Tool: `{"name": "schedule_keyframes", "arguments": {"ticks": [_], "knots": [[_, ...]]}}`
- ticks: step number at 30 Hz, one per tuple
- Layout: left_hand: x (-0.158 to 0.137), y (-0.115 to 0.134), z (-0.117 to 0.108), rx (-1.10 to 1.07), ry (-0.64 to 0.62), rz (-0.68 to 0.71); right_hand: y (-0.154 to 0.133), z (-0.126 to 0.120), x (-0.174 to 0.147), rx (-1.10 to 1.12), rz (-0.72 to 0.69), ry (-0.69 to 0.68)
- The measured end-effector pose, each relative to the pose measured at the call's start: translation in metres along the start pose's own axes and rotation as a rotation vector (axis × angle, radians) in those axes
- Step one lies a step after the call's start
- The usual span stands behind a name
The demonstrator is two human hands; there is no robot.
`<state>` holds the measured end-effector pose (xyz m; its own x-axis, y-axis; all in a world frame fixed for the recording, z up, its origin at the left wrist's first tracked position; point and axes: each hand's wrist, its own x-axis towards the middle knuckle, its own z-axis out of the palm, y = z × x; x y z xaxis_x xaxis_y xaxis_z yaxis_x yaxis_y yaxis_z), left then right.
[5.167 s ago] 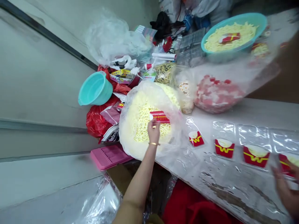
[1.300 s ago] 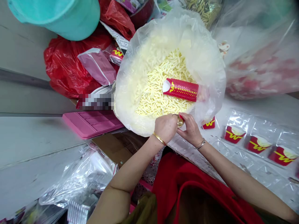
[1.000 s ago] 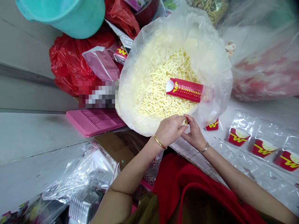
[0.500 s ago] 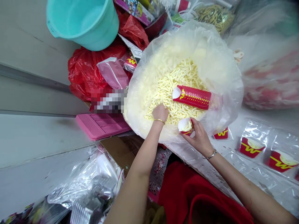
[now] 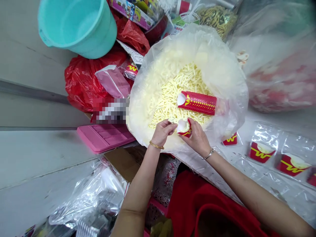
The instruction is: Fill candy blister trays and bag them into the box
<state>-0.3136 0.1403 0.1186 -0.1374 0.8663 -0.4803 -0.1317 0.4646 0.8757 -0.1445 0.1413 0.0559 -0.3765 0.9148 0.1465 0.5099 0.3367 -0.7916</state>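
My right hand grips a small red fries carton with a white inside and a yellow mark; some pale yellow pieces show at its mouth. Just left of the carton, my left hand is closed in a pinch on pale fry-shaped sticks, mostly covered by the fingers. Both hands are over the near edge of a large clear plastic bag, spread wide around a heap of pale yellow fry-shaped sticks. A nested stack of red cartons lies on the heap.
Filled cartons in clear sleeves lie on the white table at right. Beyond them bulges a big plastic bag. To the left are a turquoise bucket, red plastic bags and a pink plastic lid. Clear packaging is piled at lower left.
My left hand has come up out of the heap with sticks and moved toward the carton. My right hand has shifted slightly left with the carton. The whole view has shifted a little.
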Motion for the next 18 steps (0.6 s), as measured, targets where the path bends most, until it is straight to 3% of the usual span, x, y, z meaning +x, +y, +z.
{"name": "schedule_keyframes", "arguments": {"ticks": [4,9,14,18], "knots": [[-0.001,0.001,0.006,0.296,-0.062,0.026,-0.001,0.000,0.005,-0.017,-0.022,0.025],[-0.003,0.010,0.005,0.688,-0.053,0.177,0.005,-0.007,0.001,-0.052,-0.049,0.000],[-0.003,0.001,0.034,1.039,-0.025,0.327,0.003,-0.009,-0.004,-0.065,-0.085,-0.049],[-0.003,-0.007,0.051,1.260,-0.147,0.304,0.008,-0.013,-0.009,-0.064,-0.129,-0.081]]}}
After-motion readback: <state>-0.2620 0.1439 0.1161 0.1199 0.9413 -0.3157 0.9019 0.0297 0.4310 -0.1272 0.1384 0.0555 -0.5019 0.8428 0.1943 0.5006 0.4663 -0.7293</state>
